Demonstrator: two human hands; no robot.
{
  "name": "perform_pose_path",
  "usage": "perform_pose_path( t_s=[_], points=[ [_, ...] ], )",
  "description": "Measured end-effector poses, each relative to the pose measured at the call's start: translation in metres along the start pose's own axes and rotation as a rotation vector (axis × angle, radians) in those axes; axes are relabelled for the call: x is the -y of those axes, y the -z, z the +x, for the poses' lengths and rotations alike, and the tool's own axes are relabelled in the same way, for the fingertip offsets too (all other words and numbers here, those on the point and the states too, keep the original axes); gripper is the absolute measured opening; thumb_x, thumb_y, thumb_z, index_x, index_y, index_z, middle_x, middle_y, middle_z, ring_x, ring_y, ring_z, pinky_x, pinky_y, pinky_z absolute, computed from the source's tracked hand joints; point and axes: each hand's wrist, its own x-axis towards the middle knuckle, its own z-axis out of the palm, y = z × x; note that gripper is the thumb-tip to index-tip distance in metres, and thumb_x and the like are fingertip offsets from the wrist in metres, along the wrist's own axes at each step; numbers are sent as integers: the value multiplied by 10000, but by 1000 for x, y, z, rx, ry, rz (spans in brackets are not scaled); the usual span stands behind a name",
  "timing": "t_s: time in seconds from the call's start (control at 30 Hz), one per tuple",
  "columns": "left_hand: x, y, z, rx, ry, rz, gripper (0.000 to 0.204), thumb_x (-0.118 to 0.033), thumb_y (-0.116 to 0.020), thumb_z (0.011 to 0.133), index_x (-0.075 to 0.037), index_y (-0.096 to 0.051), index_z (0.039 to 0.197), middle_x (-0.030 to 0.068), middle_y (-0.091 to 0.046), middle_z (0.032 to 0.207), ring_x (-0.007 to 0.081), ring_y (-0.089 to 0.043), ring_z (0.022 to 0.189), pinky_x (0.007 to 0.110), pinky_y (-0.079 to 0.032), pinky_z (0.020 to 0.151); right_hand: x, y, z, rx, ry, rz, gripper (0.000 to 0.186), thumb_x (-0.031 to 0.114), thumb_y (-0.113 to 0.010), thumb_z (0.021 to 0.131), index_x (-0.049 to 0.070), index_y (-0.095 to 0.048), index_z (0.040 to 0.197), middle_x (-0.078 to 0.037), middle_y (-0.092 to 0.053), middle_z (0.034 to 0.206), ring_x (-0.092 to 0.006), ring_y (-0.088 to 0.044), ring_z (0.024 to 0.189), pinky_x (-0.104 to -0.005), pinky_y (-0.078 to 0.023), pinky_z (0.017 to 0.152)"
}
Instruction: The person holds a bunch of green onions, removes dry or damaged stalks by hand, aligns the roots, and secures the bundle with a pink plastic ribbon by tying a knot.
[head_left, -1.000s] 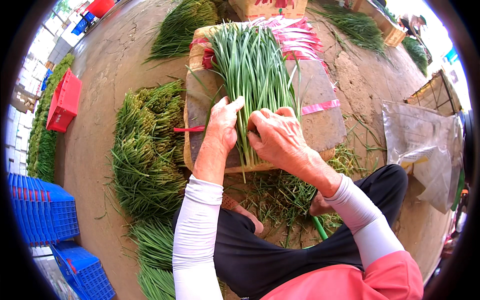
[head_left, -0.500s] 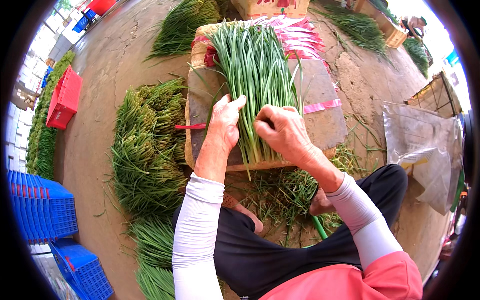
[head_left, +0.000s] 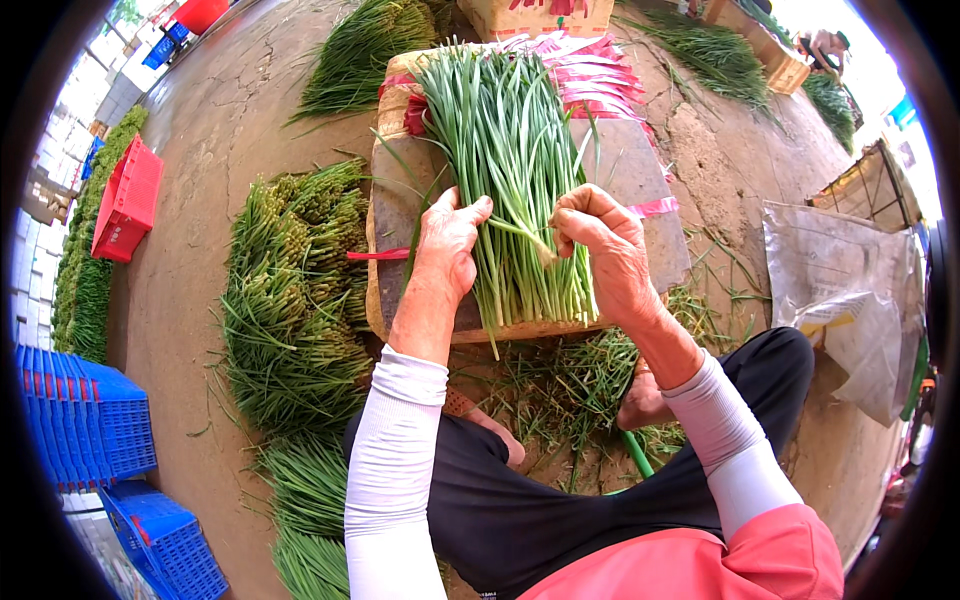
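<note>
A thick bundle of garlic chives [head_left: 500, 130] lies on a low, board-topped stand [head_left: 640, 270] in front of me, pale stalk ends toward me. My left hand [head_left: 450, 240] grips the bundle's left edge, thumb on top and the other fingers partly hidden. Near the right edge, just over the stalks, my right hand [head_left: 597, 235] is closed in a pinch; what is between its fingertips is too small to make out. Between my hands one loose chive stalk [head_left: 525, 236] lies slantwise across the others. A pink-red tie strip [head_left: 655, 208] runs out from under the bundle on both sides.
More pink strips [head_left: 600, 85] lie at the stand's far end. Stacked chive bundles [head_left: 295, 290] sit on the floor at left, trimmings [head_left: 570, 390] by my feet. Blue crates [head_left: 90, 420] and a red crate [head_left: 130, 200] stand further left, a plastic sheet [head_left: 840, 290] at right. Another person [head_left: 825, 50] is far right.
My right hand has lifted off the stalks and moved right and slightly away from me. The slanting stalk now shows between my hands. My left hand has stayed in place.
</note>
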Motion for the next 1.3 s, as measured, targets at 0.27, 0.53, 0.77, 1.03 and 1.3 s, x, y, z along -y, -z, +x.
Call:
perform_pose_path(
  t_s=[0.27,0.53,0.77,1.03,1.3],
  points=[
    [-2,0,-1,-7,-48,44,418,-167,-728,861,-9,-550,1204,69,-641,1095,167,-614,942,323,-511,834,-25,0,14,50,58,-572,154,164,-619,903,10,-616,905,-68,-631,771,-189,-611,699,-320,-486,653],
    [-3,-6,-11,75,-95,195,473,-35,-775,761,-17,-549,1176,60,-660,987,148,-627,849,307,-521,767,-21,-8,49,-98,30,-475,171,172,-570,922,8,-612,897,-66,-623,745,-166,-591,664,-326,-480,636],
    [-6,3,-7,78,-53,159,441,-51,-770,789,-6,-567,1177,61,-657,1041,159,-617,927,319,-510,842,71,-1,5,1065,-665,-436,264,197,-569,915,-7,-669,779,-73,-663,752,-123,-623,633,-281,-494,549],
    [-4,0,0,79,-43,23,292,-97,-727,847,-13,-613,1101,67,-670,997,174,-634,854,347,-532,764,2,-23,-11,315,452,-1255,91,166,-635,780,88,-594,803,-92,-599,750,-298,-600,691,-415,-424,686],
    [-2,11,2,82,-25,48,283,-86,-669,891,-29,-609,1162,47,-662,1075,157,-609,936,333,-503,844,-7,-18,-10,237,469,-1463,128,120,-645,783,95,-621,906,-65,-582,780,-255,-610,735,-398,-402,820]
  ],
)
